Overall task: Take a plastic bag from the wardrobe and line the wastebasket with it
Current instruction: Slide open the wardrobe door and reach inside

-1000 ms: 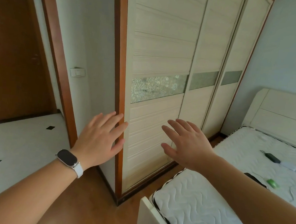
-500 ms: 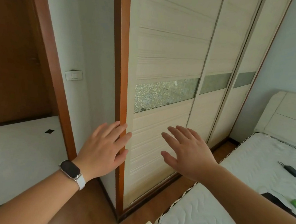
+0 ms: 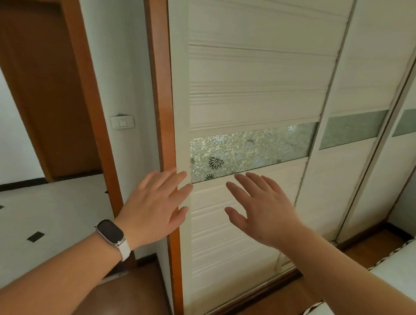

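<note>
The wardrobe fills the middle of the view, with cream sliding doors and a band of flowered frosted glass; all its doors are closed. My left hand, a watch on its wrist, is held out with straight fingers over the left edge of the nearest door, beside the brown frame. My right hand is spread flat in front of the same door's lower panel, just under the glass band. I cannot tell whether either hand touches the door. Neither hand holds anything. No plastic bag or wastebasket is in view.
A bed with a white quilted mattress stands close on the right, leaving a narrow strip of wood floor along the wardrobe. On the left, a doorway with a brown frame opens onto a white tiled floor. A light switch is on the wall.
I have come closer to the wardrobe, which now looms larger. Both hands have risen towards the glass band of the nearest door, still spread flat.
</note>
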`<state>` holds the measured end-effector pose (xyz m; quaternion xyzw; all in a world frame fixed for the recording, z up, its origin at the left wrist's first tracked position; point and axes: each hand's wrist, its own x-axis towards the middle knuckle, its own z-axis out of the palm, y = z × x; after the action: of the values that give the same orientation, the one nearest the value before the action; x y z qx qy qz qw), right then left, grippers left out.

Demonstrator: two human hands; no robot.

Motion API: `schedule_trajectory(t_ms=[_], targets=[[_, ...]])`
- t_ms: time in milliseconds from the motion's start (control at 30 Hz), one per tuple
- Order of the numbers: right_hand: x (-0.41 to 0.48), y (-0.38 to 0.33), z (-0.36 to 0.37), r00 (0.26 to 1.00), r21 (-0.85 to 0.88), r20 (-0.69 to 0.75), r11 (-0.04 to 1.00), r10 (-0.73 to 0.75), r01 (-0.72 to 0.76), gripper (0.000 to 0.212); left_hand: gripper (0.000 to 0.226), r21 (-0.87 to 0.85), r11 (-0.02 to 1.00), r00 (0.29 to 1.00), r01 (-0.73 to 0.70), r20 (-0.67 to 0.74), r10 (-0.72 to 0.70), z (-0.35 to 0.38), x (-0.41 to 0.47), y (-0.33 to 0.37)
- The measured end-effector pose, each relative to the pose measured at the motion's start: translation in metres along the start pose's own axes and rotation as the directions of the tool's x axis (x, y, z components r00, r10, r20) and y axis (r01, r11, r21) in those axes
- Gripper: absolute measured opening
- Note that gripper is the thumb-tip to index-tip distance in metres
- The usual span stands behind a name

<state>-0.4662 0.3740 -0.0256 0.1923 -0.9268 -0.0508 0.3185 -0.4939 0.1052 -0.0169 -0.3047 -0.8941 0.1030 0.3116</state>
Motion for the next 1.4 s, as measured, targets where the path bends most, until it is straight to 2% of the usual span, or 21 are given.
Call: schedule_trajectory(t_ms=[133,400,633,867,1000,1233,1400], targets=[[0.021,0.021,0.017,0.998,0.054,-0.06,0.998,-0.013,0.016,0.053,0.047,0.043,0.999,1.0,0.013,-0.015,-0.012,0.007,0.03,-0.007],[0.087,0.053,0.047,0.99,0.056,-0.137,0.998,-0.017,0.025,0.052,0.044,0.1,0.995,0.99,0.029,-0.139,-0.014,0.038,0.108,-0.044],[0.148,0.062,0.087,0.98,0.039,-0.192,0.998,0.051,-0.044,0.051,0.044,0.105,0.994,0.976,0.033,-0.217,-0.01,0.079,0.171,-0.085],[0.209,0.063,0.128,0.949,0.052,-0.271,0.987,0.159,-0.15,0.054,0.041,0.146,0.988,0.925,-0.05,-0.367,0.101,0.113,0.205,-0.121],[0.232,0.061,0.156,0.92,0.07,-0.327,0.977,0.215,-0.203,0.059,0.039,0.187,0.981,0.899,-0.051,-0.42,0.127,0.124,0.208,-0.125],[0.265,0.061,0.19,0.873,0.141,-0.459,0.984,0.165,-0.112,0.063,0.041,0.24,0.971,0.917,-0.01,-0.385,0.105,0.128,0.208,-0.127],[0.276,0.065,0.21,0.844,0.131,-0.506,0.983,0.181,-0.132,0.062,0.041,0.255,0.967,0.934,-0.004,-0.346,0.095,0.127,0.207,-0.128]])
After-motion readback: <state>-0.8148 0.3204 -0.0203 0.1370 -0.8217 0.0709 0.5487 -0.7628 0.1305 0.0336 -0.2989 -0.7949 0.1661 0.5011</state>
